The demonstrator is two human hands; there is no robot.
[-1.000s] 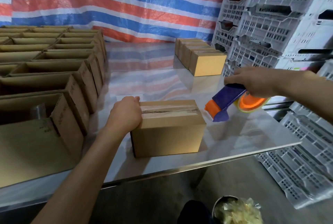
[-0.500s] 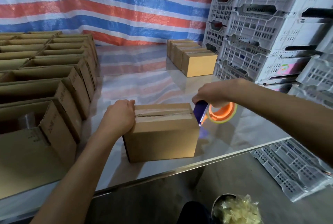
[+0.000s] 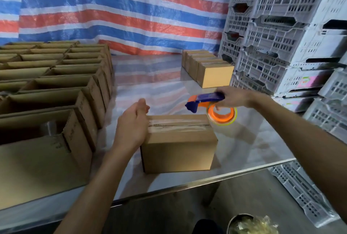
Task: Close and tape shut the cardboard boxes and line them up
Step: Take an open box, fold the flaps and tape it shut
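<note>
The worktop (image 3: 159, 92) is polished metal, reflective, with its front edge in view. 1 closed box (image 3: 178, 145), clear tape along its top seam, stands near the front edge. A row of closed boxes (image 3: 210, 68), side by side and touching, stands far right. Packed open boxes (image 3: 56, 83) fill the left side.

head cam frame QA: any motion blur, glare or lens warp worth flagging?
Head view: motion blur smears the right hand and the tape dispenser; the left hand and the taped box are soft-edged but readable; the glossy table mirrors the striped tarp, washing out its surface; wide-angle warp tilts the crates at right; the open boxes are dark inside.
</note>
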